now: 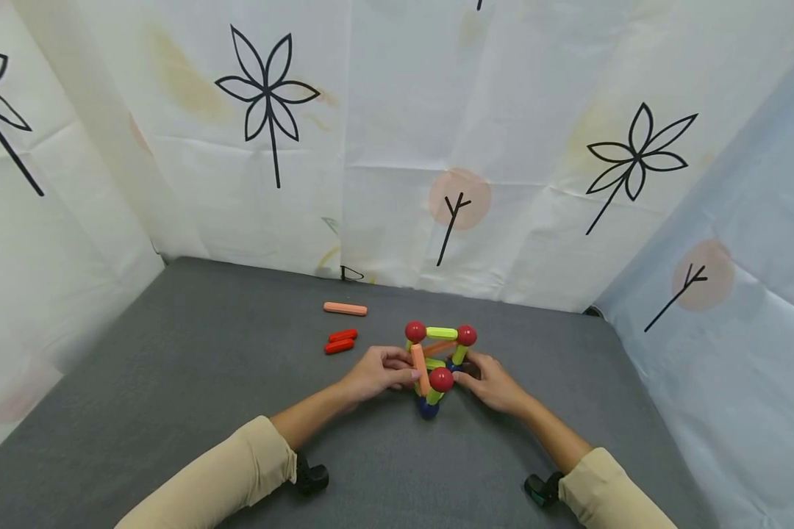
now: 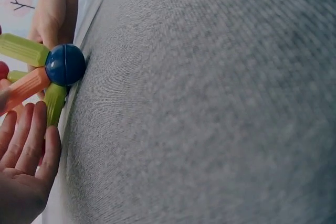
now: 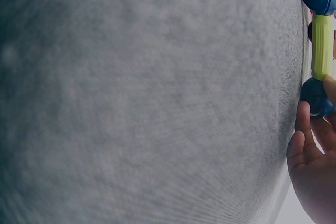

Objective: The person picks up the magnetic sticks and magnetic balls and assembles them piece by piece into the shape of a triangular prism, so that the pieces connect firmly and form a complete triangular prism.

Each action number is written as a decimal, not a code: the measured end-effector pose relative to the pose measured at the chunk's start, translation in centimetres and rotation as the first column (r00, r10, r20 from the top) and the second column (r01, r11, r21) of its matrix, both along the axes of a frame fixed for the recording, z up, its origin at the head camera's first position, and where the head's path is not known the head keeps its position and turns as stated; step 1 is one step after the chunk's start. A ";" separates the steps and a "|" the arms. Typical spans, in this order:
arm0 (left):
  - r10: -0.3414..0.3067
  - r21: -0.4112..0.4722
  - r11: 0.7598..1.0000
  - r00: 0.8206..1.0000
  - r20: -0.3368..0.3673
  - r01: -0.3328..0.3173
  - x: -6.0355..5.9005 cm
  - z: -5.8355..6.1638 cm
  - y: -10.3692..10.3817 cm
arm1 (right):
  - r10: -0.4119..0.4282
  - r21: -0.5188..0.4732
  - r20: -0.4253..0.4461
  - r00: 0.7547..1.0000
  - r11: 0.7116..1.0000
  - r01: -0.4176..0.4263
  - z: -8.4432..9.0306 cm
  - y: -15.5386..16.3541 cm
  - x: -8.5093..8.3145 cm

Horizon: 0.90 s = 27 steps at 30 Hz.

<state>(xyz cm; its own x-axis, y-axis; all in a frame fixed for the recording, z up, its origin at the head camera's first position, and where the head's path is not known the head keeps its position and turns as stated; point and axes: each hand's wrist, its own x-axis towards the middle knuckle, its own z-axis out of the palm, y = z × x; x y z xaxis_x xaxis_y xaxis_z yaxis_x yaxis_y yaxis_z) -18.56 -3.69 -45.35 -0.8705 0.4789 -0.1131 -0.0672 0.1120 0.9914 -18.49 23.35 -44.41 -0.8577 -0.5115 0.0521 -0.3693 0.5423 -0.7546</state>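
Observation:
A frame of magnetic building rods and balls stands on the grey table between the hands. Red balls [image 1: 415, 331] sit at its upper corners, joined by a yellow-green rod [image 1: 441, 333], and blue balls [image 1: 428, 408] at its lower ones. The left hand [image 1: 378, 373] holds the frame's left side, its thumb against an orange rod [image 1: 420, 369]; in the left wrist view its fingers [image 2: 32, 137] reach beside a yellow-green rod [image 2: 54, 100]. On the other side, the right hand [image 1: 496, 382] grips a lower blue ball [image 3: 316, 98] between thumb and fingers. The frame's far lower corner is partly hidden.
Left of the frame, two short red rods [image 1: 340, 341] lie side by side on the table [image 1: 238, 353]. Farther back lies a loose orange rod [image 1: 345, 308]. White cloth [image 1: 397, 132] with printed flowers hangs behind the table and along its sides.

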 end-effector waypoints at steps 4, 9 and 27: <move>0.077 -0.011 0.997 0.991 -0.111 -0.078 -0.1 0.1 0.1 | 0.001 0.003 -0.002 1.000 1.000 -0.001 0.0 0.0 0.0; 0.197 -0.016 0.977 0.926 -0.322 -0.213 -0.2 0.5 0.3 | 0.000 0.004 -0.001 1.000 1.000 0.000 0.0 0.0 0.1; 0.097 -0.132 0.964 0.764 -0.638 -0.233 -1.3 0.7 -5.5 | 0.020 -0.009 -0.010 1.000 1.000 -0.020 0.1 0.0 0.3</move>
<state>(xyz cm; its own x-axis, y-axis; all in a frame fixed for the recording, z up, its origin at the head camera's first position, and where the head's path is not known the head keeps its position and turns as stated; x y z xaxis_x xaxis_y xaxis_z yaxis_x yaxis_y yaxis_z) -19.90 -9.17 -44.69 -0.8445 0.3487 0.4065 0.5194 0.3481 0.7804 -18.20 23.31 -44.36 -0.8467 -0.5280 0.0651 -0.3873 0.5278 -0.7559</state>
